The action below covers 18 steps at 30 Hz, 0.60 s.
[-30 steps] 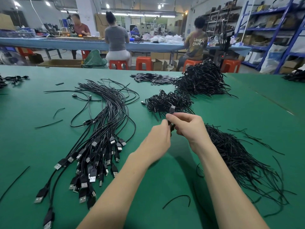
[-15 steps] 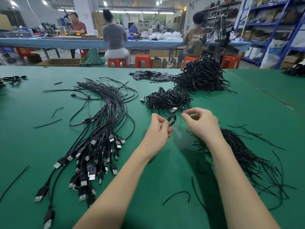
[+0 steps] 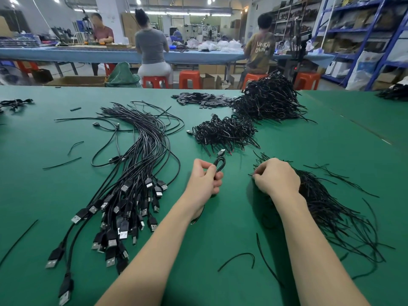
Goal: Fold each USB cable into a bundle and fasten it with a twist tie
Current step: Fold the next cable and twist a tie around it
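My left hand (image 3: 204,183) grips a folded black USB cable bundle (image 3: 220,163), its looped end and silver plug sticking up above the fingers. My right hand (image 3: 276,176) is down at the near-left edge of the heap of black twist ties (image 3: 331,208), fingers curled and pinching at the ties; I cannot see whether one is caught between them. A long sheaf of loose USB cables (image 3: 136,164) lies to the left, plugs fanned toward me. Two piles of tied bundles lie beyond, a small pile (image 3: 225,131) and a large pile (image 3: 269,100).
The green table (image 3: 220,228) carries stray twist ties (image 3: 237,259) near my forearms and at the left. Flat black pieces (image 3: 203,99) lie at the back. People sit on red stools at a blue bench beyond; blue shelving stands at the right.
My hands have separated. The right hand let go of the bundle and dropped right onto the twist-tie heap. The left hand keeps the folded cable.
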### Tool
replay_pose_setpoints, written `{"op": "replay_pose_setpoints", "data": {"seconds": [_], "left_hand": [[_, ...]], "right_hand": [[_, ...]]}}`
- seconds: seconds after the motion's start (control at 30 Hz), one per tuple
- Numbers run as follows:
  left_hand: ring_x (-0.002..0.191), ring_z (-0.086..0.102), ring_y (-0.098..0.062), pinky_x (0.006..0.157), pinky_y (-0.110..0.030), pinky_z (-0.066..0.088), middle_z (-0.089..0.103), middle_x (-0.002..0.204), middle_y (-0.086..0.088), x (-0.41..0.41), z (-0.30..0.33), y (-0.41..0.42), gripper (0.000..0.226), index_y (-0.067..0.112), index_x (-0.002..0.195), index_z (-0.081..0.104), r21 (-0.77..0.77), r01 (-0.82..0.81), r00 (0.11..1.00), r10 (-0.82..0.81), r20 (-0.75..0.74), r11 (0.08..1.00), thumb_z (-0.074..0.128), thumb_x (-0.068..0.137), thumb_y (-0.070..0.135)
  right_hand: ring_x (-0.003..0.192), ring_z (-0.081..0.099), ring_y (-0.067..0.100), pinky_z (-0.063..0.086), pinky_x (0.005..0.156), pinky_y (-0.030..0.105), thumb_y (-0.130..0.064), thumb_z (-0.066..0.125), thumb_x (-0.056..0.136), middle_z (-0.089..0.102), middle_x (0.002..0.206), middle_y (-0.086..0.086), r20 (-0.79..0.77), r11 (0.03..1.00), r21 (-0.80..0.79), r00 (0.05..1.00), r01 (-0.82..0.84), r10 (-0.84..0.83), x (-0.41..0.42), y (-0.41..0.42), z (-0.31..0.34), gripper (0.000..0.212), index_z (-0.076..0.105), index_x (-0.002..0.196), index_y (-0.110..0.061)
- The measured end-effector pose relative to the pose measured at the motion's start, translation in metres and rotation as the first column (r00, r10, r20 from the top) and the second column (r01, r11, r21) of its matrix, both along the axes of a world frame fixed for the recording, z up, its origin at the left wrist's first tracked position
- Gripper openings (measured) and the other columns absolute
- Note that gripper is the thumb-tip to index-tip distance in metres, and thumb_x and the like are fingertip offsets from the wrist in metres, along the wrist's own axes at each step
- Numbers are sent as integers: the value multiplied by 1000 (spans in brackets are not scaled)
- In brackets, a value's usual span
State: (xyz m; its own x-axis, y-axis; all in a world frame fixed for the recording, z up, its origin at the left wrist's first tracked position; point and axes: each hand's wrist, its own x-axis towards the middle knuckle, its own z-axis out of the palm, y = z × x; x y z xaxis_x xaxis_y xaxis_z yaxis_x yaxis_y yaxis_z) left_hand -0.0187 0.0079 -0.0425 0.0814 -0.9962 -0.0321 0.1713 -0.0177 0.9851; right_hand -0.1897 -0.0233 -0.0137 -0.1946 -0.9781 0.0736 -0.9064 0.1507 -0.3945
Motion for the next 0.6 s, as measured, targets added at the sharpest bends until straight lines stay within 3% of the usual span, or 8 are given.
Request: {"op": "replay_pose_setpoints", "data": {"seconds": [0.1, 0.23, 0.27, 0.33, 0.4, 0.47, 0.6], "left_hand": [[50, 34, -8, 43, -18, 25, 52, 68, 2, 1, 0, -1, 14, 16, 94, 32, 15, -2, 999, 2, -54, 1000, 37, 105, 9], [49, 35, -7, 41, -17, 25, 52, 67, 3, 0, 1, -3, 15, 18, 93, 32, 21, -2, 996, 4, -91, 1000, 37, 105, 9], [48, 35, -7, 41, -17, 25, 52, 66, 3, -1, 3, -3, 15, 18, 93, 32, 16, 0, 996, 2, -90, 1000, 38, 105, 10], [48, 36, -7, 42, -18, 25, 53, 65, 4, -2, 6, -3, 15, 18, 94, 33, 2, 1, 996, -1, -93, 1000, 38, 105, 10], [48, 36, -7, 42, -18, 26, 52, 65, 4, -3, 9, -2, 14, 17, 94, 33, -16, -6, 998, 5, -67, 1000, 39, 105, 11], [48, 37, -7, 42, -18, 28, 52, 65, 4, -3, 11, -1, 13, 17, 94, 34, -32, -20, 1000, 19, -18, 999, 39, 105, 12], [43, 34, -5, 37, -16, 23, 47, 68, 1, -5, 15, 0, 15, 18, 93, 32, -41, -24, 998, 22, -54, 999, 38, 106, 12]], "right_hand": [[83, 64, 17, 44, 67, 25, -25, 66, 94, 72, 98, -4, 189, 988, -100, 973, -118, 135, 3, 2, 8, 10, 75, 93, -27], [66, 62, 2, 45, 57, 8, -21, 67, 95, 70, 82, -8, 475, 935, -323, 829, -147, 295, 9, 2, 30, 6, 70, 91, -22], [63, 65, 4, 49, 59, 12, -18, 66, 97, 71, 81, -3, 583, 931, -336, 744, -144, 325, 12, 3, 33, 5, 69, 93, -18], [65, 70, 9, 56, 63, 20, -6, 63, 98, 72, 82, 6, 814, 928, -325, 446, -181, 372, 20, 8, 37, 5, 67, 97, -9], [74, 74, 17, 59, 69, 23, 3, 64, 96, 73, 81, 9, 894, 911, -341, 218, -233, 391, 26, 12, 38, 9, 68, 100, -4], [78, 73, 20, 60, 70, 25, 3, 69, 92, 75, 82, 11, 890, 891, -364, 183, -271, 419, 31, 13, 35, 9, 71, 96, -5], [65, 69, 14, 58, 66, 24, 4, 74, 87, 75, 75, 9, 842, 868, -362, 281, -338, 461, 41, 14, 23, 8, 73, 92, -2]]}}
